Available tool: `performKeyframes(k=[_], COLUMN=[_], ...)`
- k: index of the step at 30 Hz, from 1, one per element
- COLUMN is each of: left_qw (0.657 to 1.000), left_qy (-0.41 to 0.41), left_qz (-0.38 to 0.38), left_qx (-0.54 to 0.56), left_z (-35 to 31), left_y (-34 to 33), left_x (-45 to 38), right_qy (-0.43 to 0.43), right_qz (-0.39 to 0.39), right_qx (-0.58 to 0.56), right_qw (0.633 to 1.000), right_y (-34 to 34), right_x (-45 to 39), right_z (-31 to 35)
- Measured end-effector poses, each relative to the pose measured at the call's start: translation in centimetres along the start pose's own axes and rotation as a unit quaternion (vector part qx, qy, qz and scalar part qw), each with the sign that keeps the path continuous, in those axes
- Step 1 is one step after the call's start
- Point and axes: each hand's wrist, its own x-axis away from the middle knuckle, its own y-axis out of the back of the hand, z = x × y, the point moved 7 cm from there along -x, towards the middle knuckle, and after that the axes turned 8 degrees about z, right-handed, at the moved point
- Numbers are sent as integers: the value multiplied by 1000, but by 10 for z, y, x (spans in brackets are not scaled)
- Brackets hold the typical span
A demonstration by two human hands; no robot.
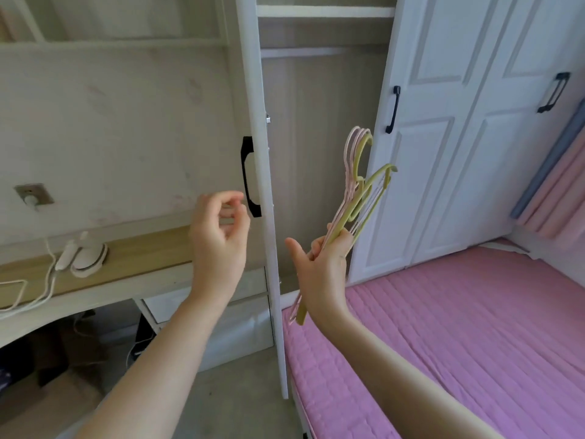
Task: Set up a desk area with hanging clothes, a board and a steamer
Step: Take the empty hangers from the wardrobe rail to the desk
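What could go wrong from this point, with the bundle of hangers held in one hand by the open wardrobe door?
The right hand pinches several hangers near one end, so one could slip out of the fanned bundle. Their hooks may snag on the open wardrobe door close beside them. The steamer sits on the desk with its cord trailing over the edge; a sleeve or hanger might catch it.

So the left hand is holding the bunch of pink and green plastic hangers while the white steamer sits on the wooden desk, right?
Not quite: the head view shows the right hand gripping the pink and green plastic hangers. The left hand is empty. The white steamer does sit on the wooden desk.
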Motion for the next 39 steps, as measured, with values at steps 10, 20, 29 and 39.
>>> performKeyframes(k=[10, 20, 29, 39], left_qw=[989, 980, 973, 970], left_qy=[36, -20, -68, -80], left_qz=[129, 185, 208, 216], left_qx=[60, 74, 69, 71], left_z=[29, 40, 28, 2], left_y=[-12, -14, -42, -117], left_x=[-53, -73, -73, -76], right_qy=[0, 28, 75, 103], right_qz=[-23, -101, -140, -214], right_qx=[5, 57, 103, 108], right_qw=[1000, 993, 982, 965], right_y=[-26, -42, -19, 37], right_x=[-18, -23, -20, -50], right_z=[16, 20, 18, -1])
